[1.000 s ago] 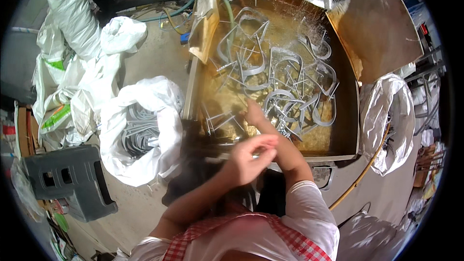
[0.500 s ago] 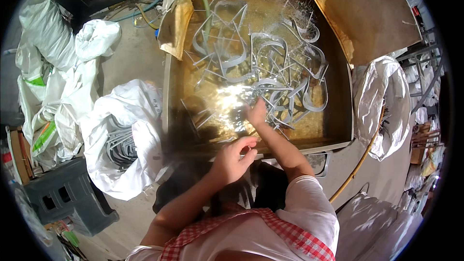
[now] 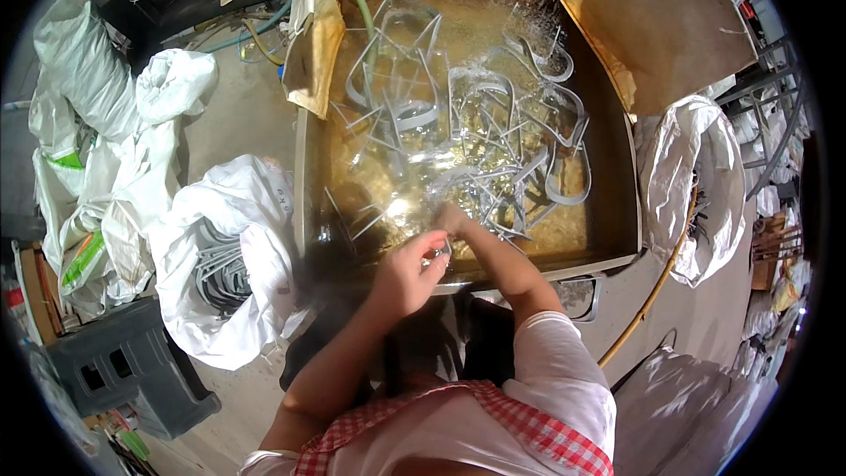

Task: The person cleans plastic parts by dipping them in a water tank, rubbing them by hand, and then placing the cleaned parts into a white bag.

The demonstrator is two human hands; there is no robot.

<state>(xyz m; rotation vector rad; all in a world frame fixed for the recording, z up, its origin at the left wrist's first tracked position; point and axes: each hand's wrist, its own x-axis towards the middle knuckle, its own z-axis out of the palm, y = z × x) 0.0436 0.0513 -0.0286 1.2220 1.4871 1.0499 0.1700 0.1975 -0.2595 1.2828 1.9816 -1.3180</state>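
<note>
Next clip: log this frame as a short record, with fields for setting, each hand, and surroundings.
Setting: large metal tub of yellowish water holding many bent metal pieces
Left hand: at the tub's near edge, fingers curled around a small metal piece; grip unclear
Right hand: reaching into the water among the pieces
Surroundings: open white sack of metal parts to the left, another white sack to the right

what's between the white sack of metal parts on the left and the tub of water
In the head view, a strip of bare concrete floor separates the sack from the tub higher up; lower down the sack lies against the tub's wall.
</note>
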